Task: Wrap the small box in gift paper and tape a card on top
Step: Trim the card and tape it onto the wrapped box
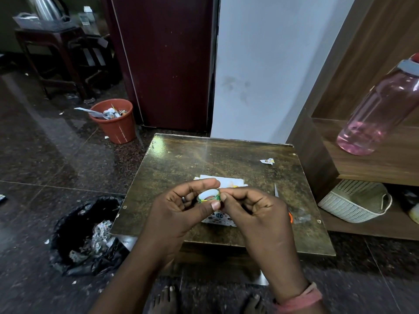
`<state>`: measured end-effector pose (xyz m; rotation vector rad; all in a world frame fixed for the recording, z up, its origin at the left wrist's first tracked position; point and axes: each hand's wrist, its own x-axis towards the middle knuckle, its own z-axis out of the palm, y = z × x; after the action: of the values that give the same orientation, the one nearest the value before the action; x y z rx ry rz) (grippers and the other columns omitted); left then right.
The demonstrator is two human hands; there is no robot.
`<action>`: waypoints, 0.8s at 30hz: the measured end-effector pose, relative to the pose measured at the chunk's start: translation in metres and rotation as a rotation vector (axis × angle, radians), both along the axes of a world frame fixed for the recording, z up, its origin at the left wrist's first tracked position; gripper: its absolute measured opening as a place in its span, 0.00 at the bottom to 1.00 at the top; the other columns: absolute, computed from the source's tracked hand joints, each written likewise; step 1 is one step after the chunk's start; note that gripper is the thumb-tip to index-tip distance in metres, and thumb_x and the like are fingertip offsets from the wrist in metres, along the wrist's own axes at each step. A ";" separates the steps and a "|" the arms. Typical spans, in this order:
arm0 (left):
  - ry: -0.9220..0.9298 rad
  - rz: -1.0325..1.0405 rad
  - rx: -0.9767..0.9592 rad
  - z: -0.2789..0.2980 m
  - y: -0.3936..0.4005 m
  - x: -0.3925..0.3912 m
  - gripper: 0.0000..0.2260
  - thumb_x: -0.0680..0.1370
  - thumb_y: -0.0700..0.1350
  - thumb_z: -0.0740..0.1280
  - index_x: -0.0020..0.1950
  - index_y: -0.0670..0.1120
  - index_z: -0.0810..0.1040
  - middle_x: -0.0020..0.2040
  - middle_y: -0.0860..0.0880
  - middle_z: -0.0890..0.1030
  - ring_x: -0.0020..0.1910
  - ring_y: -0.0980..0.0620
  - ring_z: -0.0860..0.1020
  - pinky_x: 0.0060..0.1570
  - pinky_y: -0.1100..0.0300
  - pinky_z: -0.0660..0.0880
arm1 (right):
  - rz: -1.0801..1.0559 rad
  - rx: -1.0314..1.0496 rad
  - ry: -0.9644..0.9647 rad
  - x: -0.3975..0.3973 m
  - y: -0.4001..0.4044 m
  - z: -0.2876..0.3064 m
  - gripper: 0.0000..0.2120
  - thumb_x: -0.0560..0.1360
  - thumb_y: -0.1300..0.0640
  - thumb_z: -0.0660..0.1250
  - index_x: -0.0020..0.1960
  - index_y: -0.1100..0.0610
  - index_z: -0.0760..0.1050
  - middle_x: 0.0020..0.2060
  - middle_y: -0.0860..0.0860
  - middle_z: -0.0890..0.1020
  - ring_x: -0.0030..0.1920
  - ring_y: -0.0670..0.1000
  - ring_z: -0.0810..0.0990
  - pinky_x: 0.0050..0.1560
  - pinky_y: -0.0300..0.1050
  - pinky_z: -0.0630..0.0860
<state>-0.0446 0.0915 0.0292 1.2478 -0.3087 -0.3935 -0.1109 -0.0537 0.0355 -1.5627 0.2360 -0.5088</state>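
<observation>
The step in hand looks like freeing the end of the tape. The left hand grips a small tape roll, thumb below and forefinger curled over the top, and holds it in the air above the surface. The right hand pinches at the right rim of the roll with thumb and forefinger tips, the other fingers curled in. Whether a tape end is already lifted is too small to tell.

To do this well, the left hand should keep the roll steady and turn it slowly while a right fingernail feels for the edge. Once the end lifts, it is best pulled straight off along the roll, not sideways, so the strip does not split or fold onto itself. A short strip should do, and it should be kept taut between the hands until it reaches the paper.

The small box, in white paper printed with small pictures, lies on the surface directly under the hands, which hide most of it; only its near edge shows below the fingers, and white paper shows beyond the knuckles. Whether that far piece is the card cannot be told. Scissors lie just right of the right hand, mostly hidden by it, with an orange handle showing near the wrist. A paper scrap lies well apart toward the far right corner.
</observation>
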 end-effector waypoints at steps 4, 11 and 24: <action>0.012 -0.036 0.000 0.000 0.000 -0.002 0.21 0.69 0.35 0.75 0.62 0.41 0.83 0.60 0.44 0.86 0.62 0.48 0.83 0.56 0.60 0.80 | 0.018 0.030 0.008 -0.001 -0.005 0.001 0.08 0.76 0.66 0.73 0.45 0.54 0.86 0.39 0.55 0.87 0.44 0.61 0.86 0.52 0.61 0.82; -0.015 -0.054 0.045 0.002 0.002 -0.004 0.21 0.71 0.33 0.73 0.64 0.42 0.82 0.60 0.47 0.86 0.61 0.49 0.83 0.57 0.61 0.80 | 0.037 0.054 0.028 0.000 -0.006 0.002 0.10 0.76 0.67 0.73 0.43 0.53 0.87 0.38 0.55 0.87 0.42 0.56 0.88 0.50 0.51 0.84; -0.041 -0.003 0.058 0.004 0.001 -0.001 0.31 0.67 0.35 0.75 0.70 0.45 0.77 0.64 0.51 0.84 0.65 0.55 0.81 0.59 0.62 0.79 | 0.134 0.059 0.050 0.003 -0.003 -0.002 0.13 0.76 0.60 0.73 0.60 0.51 0.83 0.50 0.49 0.88 0.54 0.51 0.86 0.56 0.45 0.81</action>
<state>-0.0459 0.0927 0.0332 1.3138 -0.3360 -0.3818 -0.1081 -0.0565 0.0333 -1.5230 0.1807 -0.3553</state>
